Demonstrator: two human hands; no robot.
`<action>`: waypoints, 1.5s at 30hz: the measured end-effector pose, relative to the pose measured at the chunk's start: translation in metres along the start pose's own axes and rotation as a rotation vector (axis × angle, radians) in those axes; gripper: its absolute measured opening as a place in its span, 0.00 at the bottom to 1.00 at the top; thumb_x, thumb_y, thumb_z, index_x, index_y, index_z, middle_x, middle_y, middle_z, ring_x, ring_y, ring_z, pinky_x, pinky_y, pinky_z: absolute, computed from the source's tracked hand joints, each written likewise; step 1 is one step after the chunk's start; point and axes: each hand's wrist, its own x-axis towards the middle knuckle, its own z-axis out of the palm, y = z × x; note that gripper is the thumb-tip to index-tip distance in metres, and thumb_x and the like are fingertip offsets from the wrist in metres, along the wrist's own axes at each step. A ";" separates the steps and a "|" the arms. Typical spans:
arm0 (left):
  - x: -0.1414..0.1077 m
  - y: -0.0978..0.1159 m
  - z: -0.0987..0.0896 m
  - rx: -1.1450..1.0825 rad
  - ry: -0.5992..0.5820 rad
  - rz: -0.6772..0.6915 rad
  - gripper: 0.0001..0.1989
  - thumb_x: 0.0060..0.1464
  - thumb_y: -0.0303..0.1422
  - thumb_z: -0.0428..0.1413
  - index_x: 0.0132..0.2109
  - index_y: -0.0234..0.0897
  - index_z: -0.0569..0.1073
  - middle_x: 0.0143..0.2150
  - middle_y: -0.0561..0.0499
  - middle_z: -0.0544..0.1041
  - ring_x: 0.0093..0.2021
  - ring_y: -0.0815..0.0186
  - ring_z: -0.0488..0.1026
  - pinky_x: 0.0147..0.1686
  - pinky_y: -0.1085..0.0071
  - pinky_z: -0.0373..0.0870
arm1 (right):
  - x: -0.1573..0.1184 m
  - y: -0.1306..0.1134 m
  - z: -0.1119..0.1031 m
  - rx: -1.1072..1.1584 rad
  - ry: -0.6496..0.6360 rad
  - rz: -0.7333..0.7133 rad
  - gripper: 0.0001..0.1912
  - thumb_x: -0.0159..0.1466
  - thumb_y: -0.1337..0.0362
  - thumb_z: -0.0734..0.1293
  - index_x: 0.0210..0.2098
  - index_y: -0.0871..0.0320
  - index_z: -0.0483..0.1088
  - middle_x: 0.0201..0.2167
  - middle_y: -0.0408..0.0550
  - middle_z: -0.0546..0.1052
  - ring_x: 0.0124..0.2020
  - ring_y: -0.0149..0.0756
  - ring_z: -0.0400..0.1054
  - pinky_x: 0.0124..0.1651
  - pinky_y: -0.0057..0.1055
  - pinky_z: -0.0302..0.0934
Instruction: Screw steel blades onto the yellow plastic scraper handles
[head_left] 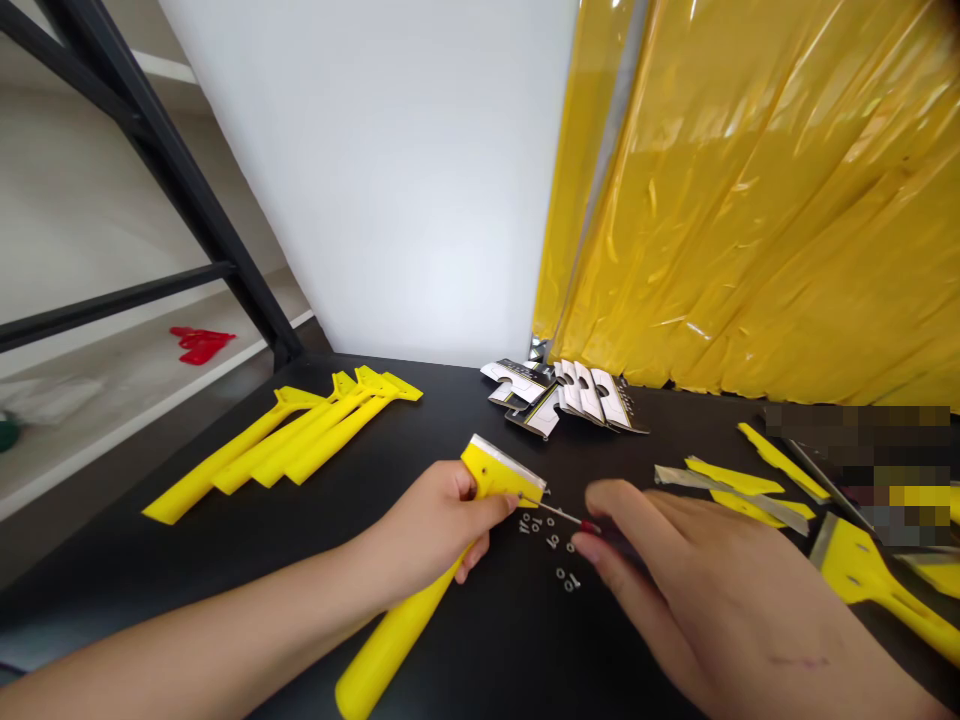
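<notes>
Right hand [690, 560] slants inward, pinching a screwdriver [561, 512]; left hand [450, 515] clasps a scraper [409, 625].

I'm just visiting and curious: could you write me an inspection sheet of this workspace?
Surface: black table.
Job's things: yellow scraper in hand, screwdriver with its tip at the scraper's head, small metal parts loose beneath the shaft.
Clutter: four yellow handles at left, cards piled at the back, yellow strips and a second scraper at right; part of the right side is pixelated.
Hands: left hand grips the scraper; right hand pinches the screwdriver.
Cables: nothing seen.
Surroundings: white panel, yellow sheeting, shelf with a red item.
</notes>
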 end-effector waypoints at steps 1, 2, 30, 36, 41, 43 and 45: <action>0.000 -0.001 0.000 -0.002 0.001 -0.003 0.24 0.63 0.42 0.56 0.20 0.38 0.67 0.12 0.56 0.67 0.14 0.73 0.60 0.19 0.75 0.55 | 0.000 0.000 -0.001 -0.006 -0.005 -0.002 0.17 0.78 0.59 0.55 0.32 0.52 0.63 0.19 0.38 0.69 0.16 0.35 0.67 0.24 0.34 0.50; 0.000 -0.001 0.000 -0.005 0.000 -0.006 0.23 0.62 0.43 0.56 0.21 0.38 0.67 0.12 0.56 0.67 0.14 0.73 0.60 0.19 0.75 0.55 | 0.001 0.000 -0.001 -0.010 -0.013 -0.004 0.17 0.77 0.59 0.56 0.31 0.52 0.62 0.19 0.38 0.69 0.16 0.35 0.66 0.23 0.34 0.50; 0.001 -0.003 -0.002 0.008 -0.035 0.002 0.17 0.60 0.44 0.57 0.28 0.40 0.68 0.14 0.58 0.68 0.14 0.71 0.61 0.17 0.76 0.57 | 0.003 0.000 -0.001 0.023 -0.049 0.008 0.13 0.76 0.61 0.59 0.33 0.52 0.62 0.21 0.38 0.70 0.18 0.34 0.66 0.24 0.33 0.51; -0.001 0.000 -0.002 0.033 -0.041 -0.005 0.23 0.61 0.45 0.56 0.21 0.39 0.66 0.13 0.56 0.67 0.14 0.72 0.60 0.18 0.75 0.57 | 0.001 0.003 0.001 0.039 -0.032 -0.004 0.13 0.77 0.61 0.58 0.34 0.53 0.63 0.25 0.41 0.72 0.23 0.37 0.69 0.28 0.35 0.52; 0.001 -0.001 -0.004 0.018 -0.025 -0.008 0.21 0.61 0.43 0.56 0.22 0.40 0.66 0.13 0.56 0.67 0.14 0.72 0.60 0.19 0.75 0.55 | 0.001 0.001 0.001 0.037 -0.047 -0.001 0.15 0.76 0.61 0.59 0.31 0.52 0.61 0.21 0.38 0.68 0.18 0.34 0.66 0.25 0.34 0.50; 0.001 -0.002 -0.003 0.015 -0.025 -0.004 0.21 0.61 0.43 0.56 0.22 0.40 0.66 0.13 0.56 0.68 0.14 0.72 0.60 0.19 0.75 0.56 | 0.001 0.000 0.001 0.047 -0.040 0.000 0.15 0.77 0.60 0.58 0.32 0.52 0.62 0.21 0.38 0.69 0.18 0.34 0.67 0.25 0.33 0.51; 0.002 -0.004 -0.003 0.014 -0.034 -0.002 0.21 0.61 0.44 0.56 0.23 0.40 0.66 0.13 0.57 0.68 0.14 0.72 0.61 0.18 0.75 0.56 | 0.001 0.000 0.000 0.053 -0.048 0.007 0.15 0.77 0.60 0.58 0.31 0.52 0.61 0.19 0.37 0.67 0.16 0.34 0.65 0.24 0.33 0.49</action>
